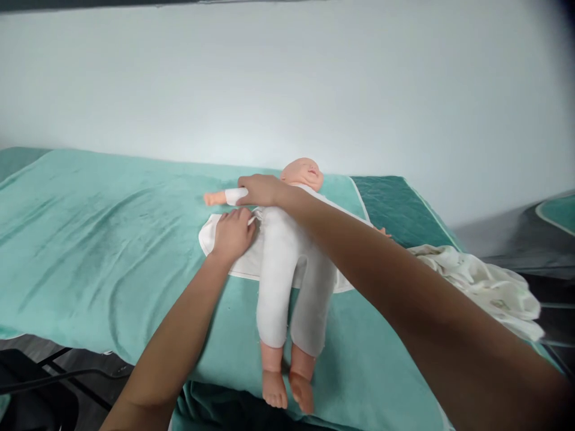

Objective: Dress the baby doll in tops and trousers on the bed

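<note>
A baby doll [287,263] in a white soft body lies on its back on a teal blanket [112,239], head toward the wall and bare feet over the near edge. Under its torso lies a white garment [211,236] spread flat. My left hand [232,233] rests closed on the garment's left flap beside the doll's side, pinching the cloth edge. My right hand [259,190] reaches across the doll and grips its left-side upper arm, which points out to the left in a white sleeve.
A crumpled white printed cloth [489,287] lies on the blanket's right side. A darker green pad [399,206] shows beyond the doll. A plain white wall stands behind. A dark chair or frame [40,389] sits below the table's left edge.
</note>
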Motion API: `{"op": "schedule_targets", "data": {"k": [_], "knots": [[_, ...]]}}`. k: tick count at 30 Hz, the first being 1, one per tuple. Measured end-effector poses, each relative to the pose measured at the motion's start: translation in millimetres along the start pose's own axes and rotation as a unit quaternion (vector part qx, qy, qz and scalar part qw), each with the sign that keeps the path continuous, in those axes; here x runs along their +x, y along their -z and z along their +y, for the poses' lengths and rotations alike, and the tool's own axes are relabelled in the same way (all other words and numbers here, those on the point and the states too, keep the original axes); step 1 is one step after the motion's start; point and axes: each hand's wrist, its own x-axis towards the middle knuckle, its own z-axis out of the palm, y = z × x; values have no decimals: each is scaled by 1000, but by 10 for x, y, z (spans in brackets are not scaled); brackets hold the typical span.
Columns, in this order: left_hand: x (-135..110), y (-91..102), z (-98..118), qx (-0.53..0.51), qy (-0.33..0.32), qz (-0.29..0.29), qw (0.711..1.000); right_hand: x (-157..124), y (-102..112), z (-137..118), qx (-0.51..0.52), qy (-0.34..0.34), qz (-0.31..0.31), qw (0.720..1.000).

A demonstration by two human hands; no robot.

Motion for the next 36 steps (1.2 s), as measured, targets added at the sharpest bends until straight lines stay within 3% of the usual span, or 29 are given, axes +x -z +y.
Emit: {"op": "schedule_targets", "data": {"k": [3, 5, 9, 13, 16, 18, 24, 29, 33, 36], "knots": [[109, 102, -187, -124, 175, 97, 972, -208, 131, 134, 88, -2, 36, 995], [248, 201, -371, -209, 231, 138, 940, -310, 167, 188, 128, 10, 37, 991], [493, 430, -738, -290, 275, 72, 914, -335, 74, 193, 90, 32, 13, 995], [463, 632, -893, -230, 263, -29, 937, -226, -79, 178, 46, 29, -10, 998], [352, 715, -850, -176, 223, -143, 948, -177, -142, 182, 25, 18, -14, 999], [312, 726, -803, -155, 212, -153, 953, -176, -155, 175, 13, 13, -18, 1000], [336, 634, -819, -168, 247, 6, 954, -249, -105, 99, -13, 14, -26, 999], [312, 564, -721, -333, 272, 116, 895, -275, -82, 35, -29, 9, -29, 999], [280, 469, -385, -485, 220, 93, 841, -183, -172, -55, -64, -3, -19, 998], [243, 403, -188, -518, 179, 29, 836, -140, -231, -115, -73, -30, 15, 997]]}}
